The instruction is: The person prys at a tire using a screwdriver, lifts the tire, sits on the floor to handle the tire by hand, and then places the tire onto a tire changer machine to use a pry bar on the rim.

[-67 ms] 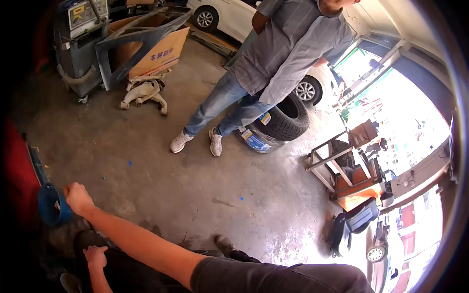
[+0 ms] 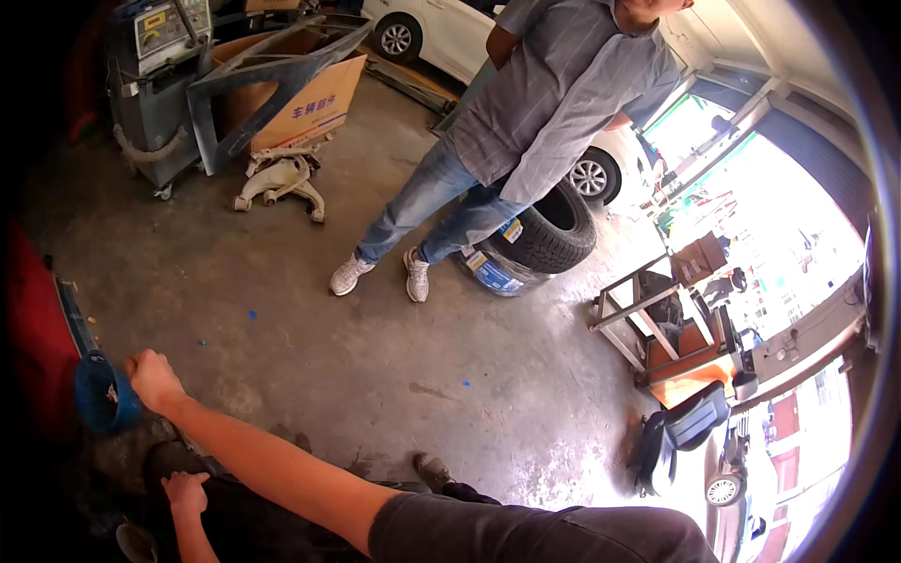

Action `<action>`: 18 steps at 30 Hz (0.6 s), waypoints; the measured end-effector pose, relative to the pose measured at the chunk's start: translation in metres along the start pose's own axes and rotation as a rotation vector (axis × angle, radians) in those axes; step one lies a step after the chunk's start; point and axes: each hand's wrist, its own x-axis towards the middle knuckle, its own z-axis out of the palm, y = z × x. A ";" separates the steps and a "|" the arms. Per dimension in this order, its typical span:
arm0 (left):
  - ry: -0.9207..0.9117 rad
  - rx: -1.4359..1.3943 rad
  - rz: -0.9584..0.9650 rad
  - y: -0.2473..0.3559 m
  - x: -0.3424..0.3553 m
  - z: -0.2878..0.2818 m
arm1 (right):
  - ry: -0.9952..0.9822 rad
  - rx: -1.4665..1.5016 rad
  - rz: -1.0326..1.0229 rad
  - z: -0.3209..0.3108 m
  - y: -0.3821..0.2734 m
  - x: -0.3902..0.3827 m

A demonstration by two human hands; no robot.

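My right arm, in a dark sleeve, reaches across from the lower right. My right hand (image 2: 155, 380) is closed in a fist just right of a blue ring-shaped piece (image 2: 105, 392); I cannot make out what, if anything, it holds. Below it, my left hand (image 2: 186, 490) rests with curled fingers against a dark rounded object (image 2: 169, 458) in shadow. What lies under those fingers is hidden. A long narrow strip (image 2: 75, 314) runs up from the blue piece, beside a red surface (image 2: 39, 328).
A person (image 2: 554, 103) stands ahead, in front of stacked tyres (image 2: 554, 230). A metal suspension arm (image 2: 282, 183) lies on the floor near a cardboard box (image 2: 310, 103) and a wheeled machine (image 2: 160, 94). To the right are a metal frame stand (image 2: 648, 305) and a car seat (image 2: 680, 427).
The whole view has shifted very slightly. Both hands keep their places and poses.
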 end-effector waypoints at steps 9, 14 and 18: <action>0.807 -0.669 0.533 0.072 -0.090 0.013 | -0.144 -0.256 -0.211 -0.028 -0.021 0.000; 0.863 -0.480 0.521 0.108 -0.085 0.032 | -0.207 -1.077 -0.536 -0.052 -0.032 -0.011; 0.681 -0.410 0.465 0.115 -0.095 0.017 | -0.263 -1.468 -0.675 -0.059 -0.052 -0.021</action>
